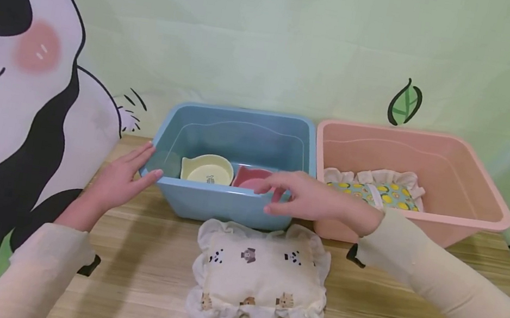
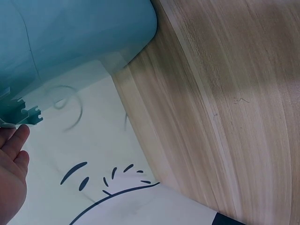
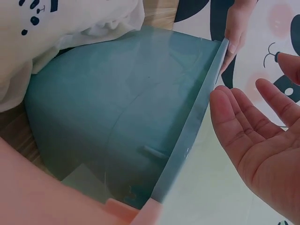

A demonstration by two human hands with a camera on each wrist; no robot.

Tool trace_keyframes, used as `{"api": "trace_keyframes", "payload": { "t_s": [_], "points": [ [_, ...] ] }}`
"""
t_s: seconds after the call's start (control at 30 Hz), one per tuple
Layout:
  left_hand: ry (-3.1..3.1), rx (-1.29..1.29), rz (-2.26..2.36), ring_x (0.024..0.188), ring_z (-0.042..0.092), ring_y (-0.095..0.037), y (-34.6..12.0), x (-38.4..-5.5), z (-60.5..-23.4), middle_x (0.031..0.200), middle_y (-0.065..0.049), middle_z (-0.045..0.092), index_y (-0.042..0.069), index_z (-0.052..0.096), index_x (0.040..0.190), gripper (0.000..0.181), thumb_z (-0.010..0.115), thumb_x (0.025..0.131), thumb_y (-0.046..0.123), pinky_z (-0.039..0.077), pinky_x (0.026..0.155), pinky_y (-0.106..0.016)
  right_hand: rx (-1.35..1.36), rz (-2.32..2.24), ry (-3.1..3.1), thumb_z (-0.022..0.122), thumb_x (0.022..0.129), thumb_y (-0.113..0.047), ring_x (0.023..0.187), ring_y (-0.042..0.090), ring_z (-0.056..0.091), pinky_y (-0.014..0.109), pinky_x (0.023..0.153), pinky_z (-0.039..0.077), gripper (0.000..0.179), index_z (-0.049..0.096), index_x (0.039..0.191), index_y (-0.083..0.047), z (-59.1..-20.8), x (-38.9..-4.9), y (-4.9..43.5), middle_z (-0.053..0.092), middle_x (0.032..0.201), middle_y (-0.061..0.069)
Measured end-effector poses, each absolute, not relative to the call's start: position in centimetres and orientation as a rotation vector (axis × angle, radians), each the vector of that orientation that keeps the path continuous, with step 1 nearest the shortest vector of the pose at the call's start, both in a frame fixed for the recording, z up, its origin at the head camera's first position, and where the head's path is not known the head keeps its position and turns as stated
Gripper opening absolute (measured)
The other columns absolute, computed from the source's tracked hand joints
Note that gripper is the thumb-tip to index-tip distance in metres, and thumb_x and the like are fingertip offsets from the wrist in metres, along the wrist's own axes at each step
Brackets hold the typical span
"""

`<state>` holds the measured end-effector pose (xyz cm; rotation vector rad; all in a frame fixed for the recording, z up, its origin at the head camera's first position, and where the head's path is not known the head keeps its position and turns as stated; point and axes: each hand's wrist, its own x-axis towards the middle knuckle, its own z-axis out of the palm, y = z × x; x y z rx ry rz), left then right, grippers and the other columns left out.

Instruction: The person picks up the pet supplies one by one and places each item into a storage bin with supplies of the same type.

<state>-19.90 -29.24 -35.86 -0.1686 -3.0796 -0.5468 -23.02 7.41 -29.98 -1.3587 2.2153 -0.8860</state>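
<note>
My left hand (image 1: 121, 175) touches the left corner of a blue plastic bin (image 1: 223, 205) with its fingers extended. Over the bin's front rim hovers my right hand (image 1: 309, 195), fingers loosely bent and holding nothing; its empty palm shows in the right wrist view. Inside the bin are a pale yellow bowl (image 1: 209, 168) with an ear-like point and a pink bowl (image 1: 252, 174), the latter partly hidden by the right hand. A small cream pillow (image 1: 262, 278) with animal prints and a ruffled edge lies on the table in front of the bin.
Right of the blue bin stands a pink bin (image 1: 484, 216), holding a ruffled cloth item (image 1: 400, 196) with a lemon print. Both stand on a wood-grain table (image 1: 132, 283). Behind is a green backdrop (image 1: 194, 34) with a panda and leaves.
</note>
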Motion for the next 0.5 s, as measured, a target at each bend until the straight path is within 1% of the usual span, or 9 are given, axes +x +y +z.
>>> {"api": "trace_keyframes", "payload": {
  "t_s": [0.17, 0.5],
  "points": [
    [-3.080, -0.165, -0.545, 0.130, 0.023, -0.042, -29.24, -19.92, -35.88, 0.148, -0.009, 0.015, 0.014, 0.015, 0.143, 0.071, 0.040, 0.088, 0.052, 0.025, 0.095, -0.064, -1.367, -0.876, 2.210, 0.058, 0.084, -0.015, 0.087, 0.014, 0.058, 0.023, 0.073, 0.050, 0.034, 0.054, 0.116, -0.006, -30.22, -22.83, 7.36, 0.058, 0.115, 0.009],
    [-3.076, -0.171, -0.557, 0.130, 0.022, -0.042, -29.34, -19.96, -35.97, 0.148, -0.009, 0.015, 0.014, 0.015, 0.143, 0.073, 0.038, 0.087, 0.055, 0.025, 0.095, -0.064, -1.342, -0.863, 2.193, 0.059, 0.084, -0.016, 0.087, 0.011, 0.058, 0.021, 0.069, 0.050, 0.032, 0.054, 0.115, -0.008, -30.26, -22.18, 7.32, 0.056, 0.116, 0.007]
  ]
}}
